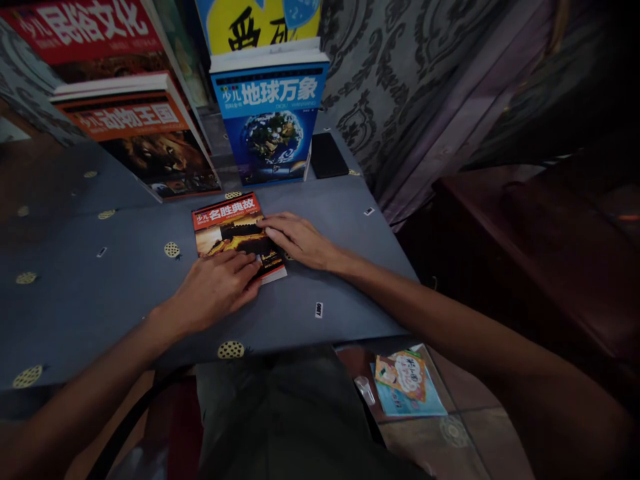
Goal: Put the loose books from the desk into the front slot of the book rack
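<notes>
A closed paperback book (227, 230) with a red title band and a golden wall scene lies flat on the patterned tablecloth (135, 280). Across its lower edge rests my left hand (213, 287), fingers laid over the cover and covering part of it. My right hand (303, 241) touches the book's right edge with its fingertips, its fingers stretched out. Neither hand grips the book. Just behind it stand a blue book with a globe (273, 140) and an orange-banded book with a lion (160, 157), both upright.
A red-covered book (103, 30) and a yellow-and-blue book (260, 27) stand at the back. Beside the globe book lies a dark flat object (327, 157). Patterned curtain (385, 73) hangs behind the table. Thin booklets (407, 387) lie on the tiled floor, and dark red furniture (530, 247) stands right.
</notes>
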A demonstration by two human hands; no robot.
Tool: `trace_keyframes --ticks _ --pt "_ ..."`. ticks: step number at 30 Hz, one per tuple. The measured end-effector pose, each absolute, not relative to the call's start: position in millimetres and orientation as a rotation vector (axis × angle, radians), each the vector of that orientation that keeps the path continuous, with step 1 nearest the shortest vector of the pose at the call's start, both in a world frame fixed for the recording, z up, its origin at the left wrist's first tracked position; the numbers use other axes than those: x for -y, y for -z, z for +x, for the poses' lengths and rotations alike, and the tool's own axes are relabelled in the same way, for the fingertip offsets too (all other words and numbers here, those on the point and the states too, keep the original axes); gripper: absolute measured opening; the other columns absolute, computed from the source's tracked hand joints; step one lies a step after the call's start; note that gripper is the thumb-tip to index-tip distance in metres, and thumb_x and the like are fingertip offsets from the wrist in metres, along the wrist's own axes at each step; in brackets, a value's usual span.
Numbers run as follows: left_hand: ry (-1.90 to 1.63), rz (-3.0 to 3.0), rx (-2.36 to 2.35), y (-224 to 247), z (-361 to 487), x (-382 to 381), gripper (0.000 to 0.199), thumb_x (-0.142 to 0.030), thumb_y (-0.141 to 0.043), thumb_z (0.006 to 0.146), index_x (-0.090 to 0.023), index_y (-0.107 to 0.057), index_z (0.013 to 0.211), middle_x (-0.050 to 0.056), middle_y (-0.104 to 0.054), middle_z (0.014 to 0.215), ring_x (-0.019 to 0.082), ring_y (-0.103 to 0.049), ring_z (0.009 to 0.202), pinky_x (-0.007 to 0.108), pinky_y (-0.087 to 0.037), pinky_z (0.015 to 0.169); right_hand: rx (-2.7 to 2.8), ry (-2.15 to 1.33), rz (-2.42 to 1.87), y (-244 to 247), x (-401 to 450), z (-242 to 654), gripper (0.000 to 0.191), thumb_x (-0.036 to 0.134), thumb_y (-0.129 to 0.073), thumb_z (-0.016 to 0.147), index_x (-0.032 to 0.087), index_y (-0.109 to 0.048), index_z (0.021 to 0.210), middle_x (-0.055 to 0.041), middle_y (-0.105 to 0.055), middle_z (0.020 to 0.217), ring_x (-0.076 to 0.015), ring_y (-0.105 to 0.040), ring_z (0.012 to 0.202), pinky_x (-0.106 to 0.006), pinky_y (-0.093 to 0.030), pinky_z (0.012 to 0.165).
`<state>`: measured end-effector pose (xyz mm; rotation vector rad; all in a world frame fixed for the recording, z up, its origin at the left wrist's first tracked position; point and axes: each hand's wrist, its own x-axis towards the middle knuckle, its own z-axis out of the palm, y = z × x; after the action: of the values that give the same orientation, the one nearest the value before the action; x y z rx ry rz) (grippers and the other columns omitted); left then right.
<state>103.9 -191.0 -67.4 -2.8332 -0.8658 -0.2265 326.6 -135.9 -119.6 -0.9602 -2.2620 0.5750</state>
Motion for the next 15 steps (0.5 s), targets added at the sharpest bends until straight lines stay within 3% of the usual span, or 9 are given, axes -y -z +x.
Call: trace_keyframes --ticks 5,9,15 --pt "0.233 -2.785 0.815 66 106 192 0.028 -0.029 -0.049 0.099 -0.014 -0.072 0.102 0.01 -0.077 0.103 0.025 -0.073 0.088 0.036 -0.057 0.073 2.265 -0.654 -0.969 119 155 336 0.051 0.046 -0.039 0.105 0.011 -0.058 0.136 -0.0171 -0.063 0.137 -0.0275 -0.053 0.133 -0.048 -0.042 0.11" --pt "0.248 -2.741 0.803 70 106 195 0.029 -0.033 -0.053 0.097 -0.012 -0.071 0.107 0.012 -0.076 0.107 0.026 -0.072 0.092 0.036 -0.057 0.072 2.337 -0.649 -0.905 125 160 341 0.064 0.059 -0.058 0.094 0.023 -0.048 0.147 -0.0127 -0.057 0.147 -0.0307 -0.044 0.143 -0.055 -0.035 0.115" --pt "0.225 -2.774 0.827 68 106 193 0.026 -0.031 -0.05 0.099 -0.015 -0.07 0.104 0.01 -0.075 0.103 0.023 -0.069 0.09 0.035 -0.057 0.074 2.418 -0.608 -0.809 126 162 346 0.081 0.057 -0.066 0.089 0.028 -0.031 0.156 -0.012 -0.047 0.155 -0.0286 -0.037 0.148 -0.055 -0.031 0.119"
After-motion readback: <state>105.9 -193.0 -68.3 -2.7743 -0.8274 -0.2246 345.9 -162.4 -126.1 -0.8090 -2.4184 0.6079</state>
